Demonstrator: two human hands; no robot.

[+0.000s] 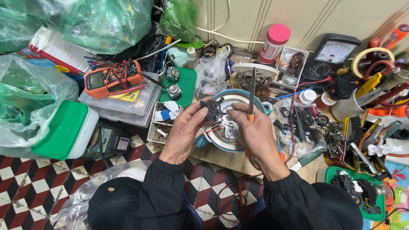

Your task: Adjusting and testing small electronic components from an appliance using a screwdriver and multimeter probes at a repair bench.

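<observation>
My left hand (184,132) pinches a small black plastic part (212,108) with several arms, held up over a round appliance base (221,142) with a teal rim and exposed wiring. My right hand (255,134) also touches the black part with its fingertips while gripping a screwdriver (252,91) with an orange handle, its blade pointing up and away. Both black sleeves reach in from the bottom of the view.
An orange multimeter (111,78) lies on clear plastic boxes at left, beside a green-lidded tub (64,130). A pink-capped bottle (273,42) and an analogue meter (334,53) stand at the back. Tools, screws and black parts crowd the right side; green bags fill the left.
</observation>
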